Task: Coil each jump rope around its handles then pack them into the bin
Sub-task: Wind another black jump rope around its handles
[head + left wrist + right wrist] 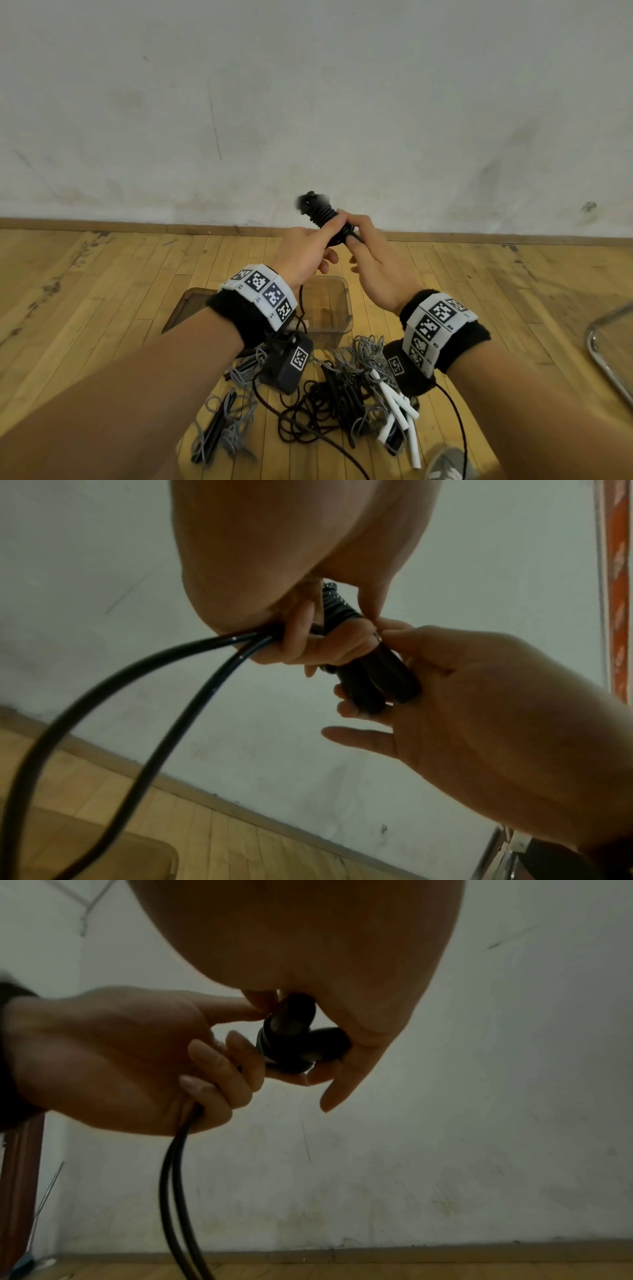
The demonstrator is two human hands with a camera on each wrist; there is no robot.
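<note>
Item: black jump rope handles (325, 219), paired, cord partly coiled round them, held above the floor at 12 o'clock of the clear bin (329, 308). Head view alone is showing the bin and the tangled ropes (342, 397) lying at its 6 o'clock. Wrist views are showing the grips: right hand (479, 702) is clasping the handle ends; left hand (137, 1053) is gripping two cord strands (174, 1191) (index finger extended to the coil).

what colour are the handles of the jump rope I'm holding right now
Black. The two handles show best in the left wrist view, side by side.
</note>
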